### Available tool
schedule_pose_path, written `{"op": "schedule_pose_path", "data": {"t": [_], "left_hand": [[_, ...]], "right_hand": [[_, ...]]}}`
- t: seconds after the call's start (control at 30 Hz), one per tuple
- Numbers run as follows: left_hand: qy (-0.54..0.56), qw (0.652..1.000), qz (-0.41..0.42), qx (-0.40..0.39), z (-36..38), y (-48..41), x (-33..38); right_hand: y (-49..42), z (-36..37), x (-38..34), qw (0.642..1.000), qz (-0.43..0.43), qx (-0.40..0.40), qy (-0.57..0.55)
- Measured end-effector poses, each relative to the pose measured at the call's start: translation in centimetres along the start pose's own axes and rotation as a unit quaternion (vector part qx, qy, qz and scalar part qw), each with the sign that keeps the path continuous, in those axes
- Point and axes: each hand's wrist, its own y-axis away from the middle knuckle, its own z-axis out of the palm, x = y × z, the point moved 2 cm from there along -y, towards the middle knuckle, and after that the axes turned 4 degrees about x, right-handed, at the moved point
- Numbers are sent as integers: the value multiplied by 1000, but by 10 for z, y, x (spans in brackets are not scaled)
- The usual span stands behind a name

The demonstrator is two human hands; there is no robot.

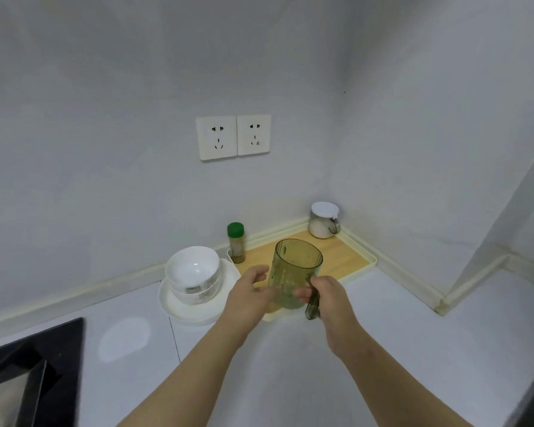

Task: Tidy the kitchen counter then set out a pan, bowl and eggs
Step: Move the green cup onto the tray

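- While my right grip (318, 291) is clamping the green cup (293, 266), it is hanging above the tray (352, 257).
- My left grip (250, 288) is hovering apart beside it.
- Bowls (195, 269) are sitting on the bench (383, 334).

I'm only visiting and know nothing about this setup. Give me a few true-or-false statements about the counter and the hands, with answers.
1. The right hand grips the handle of the green cup. True.
2. The white bowls sit on the wooden tray. False: they are stacked on a white plate, left of the wooden tray.
3. The spice bottle has a red cap. False: its cap is green.
4. The jar with a white lid stands at the tray's far corner, where the walls meet. True.
5. A plug is in one of the wall sockets. False: both sockets are free.
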Motion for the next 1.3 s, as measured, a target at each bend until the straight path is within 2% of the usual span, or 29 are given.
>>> {"op": "schedule_pose_path", "data": {"t": [0.23, 0.5, 1.0, 1.13, 1.23, 1.3], "left_hand": [[-4, 995, -62, 72, 7, -59, -11], [-4, 989, -90, 115, 6, -94, -29], [14, 985, -107, 134, -4, -113, -41], [18, 985, -113, 129, -5, -106, -38], [30, 984, -113, 132, -9, -95, -34], [49, 982, -109, 148, -17, -82, -28]], "right_hand": [[-79, 29, 0, 998, 20, -36, 42], [-147, 72, 8, 993, 37, -95, 66], [-180, 103, 15, 986, 22, -120, 114], [-173, 95, 13, 988, 26, -80, 133], [-161, 85, 5, 990, -26, -7, 141], [-144, 86, -8, 991, -61, -5, 116]]}}
